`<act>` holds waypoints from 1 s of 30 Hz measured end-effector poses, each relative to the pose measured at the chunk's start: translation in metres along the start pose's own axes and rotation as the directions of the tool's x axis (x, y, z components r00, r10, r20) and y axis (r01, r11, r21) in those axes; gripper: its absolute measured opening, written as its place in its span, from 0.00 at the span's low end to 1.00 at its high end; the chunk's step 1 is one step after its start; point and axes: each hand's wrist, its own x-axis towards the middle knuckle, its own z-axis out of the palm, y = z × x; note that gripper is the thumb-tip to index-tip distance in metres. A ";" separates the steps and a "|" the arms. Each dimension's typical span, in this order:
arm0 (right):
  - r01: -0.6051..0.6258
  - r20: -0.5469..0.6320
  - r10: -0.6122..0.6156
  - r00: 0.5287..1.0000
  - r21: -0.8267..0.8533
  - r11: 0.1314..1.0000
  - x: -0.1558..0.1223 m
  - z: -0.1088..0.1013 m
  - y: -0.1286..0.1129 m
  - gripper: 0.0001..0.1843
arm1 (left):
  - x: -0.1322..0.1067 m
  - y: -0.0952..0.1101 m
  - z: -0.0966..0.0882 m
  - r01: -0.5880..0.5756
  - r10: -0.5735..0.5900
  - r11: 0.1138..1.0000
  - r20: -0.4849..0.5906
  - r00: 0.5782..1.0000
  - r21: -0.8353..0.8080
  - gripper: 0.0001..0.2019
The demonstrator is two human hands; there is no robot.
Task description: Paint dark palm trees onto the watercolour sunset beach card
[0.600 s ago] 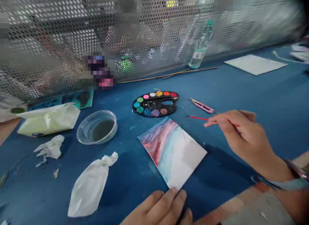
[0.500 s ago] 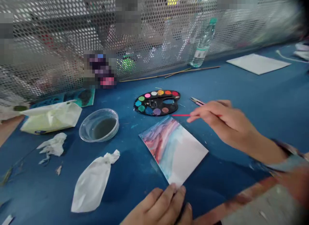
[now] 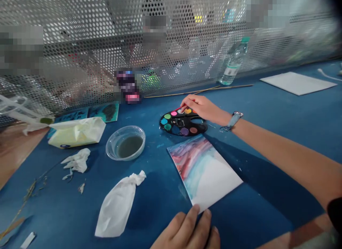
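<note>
Paintbrush (image 3: 177, 108), likely light, best pinched mid-handle, sits in the narrow grip of the right hand (image 3: 200, 105), paint palette (image 3: 184, 126) just below, the loosely spread left hand (image 3: 190, 229) touching the painted panel (image 3: 210, 176).

Sporting a pale grey-blue band with shiny silver-toned metal (image 3: 236, 118) on the right wrist, watch or bracelet, can't really tell, plus a thin dark cord-like loop (image 3: 226, 128) right beside it. Bare right forearm (image 3: 278, 149), bare right hand (image 3: 196, 105), bare left hand (image 3: 188, 230) too.
</note>
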 end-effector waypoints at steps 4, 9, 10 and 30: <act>0.041 0.111 -0.044 0.993 0.025 0.999 0.009 0.018 -0.011 0.21 | 0.001 0.002 0.002 0.022 -0.022 1.000 -0.017 1.000 0.000 0.15; 0.031 0.092 -0.033 0.995 0.031 0.999 0.017 0.023 -0.017 0.22 | 0.000 0.001 0.003 0.021 -0.021 1.000 -0.012 1.000 0.011 0.14; 0.028 0.089 -0.031 0.996 0.034 0.999 0.017 0.022 -0.017 0.21 | 0.000 0.001 0.003 0.013 -0.013 1.000 -0.012 1.000 0.013 0.13; -0.153 -0.094 0.142 0.985 -0.121 0.981 -0.009 -0.016 0.017 0.18 | 0.002 -0.002 -0.002 -0.026 0.028 0.998 0.040 0.999 -0.053 0.17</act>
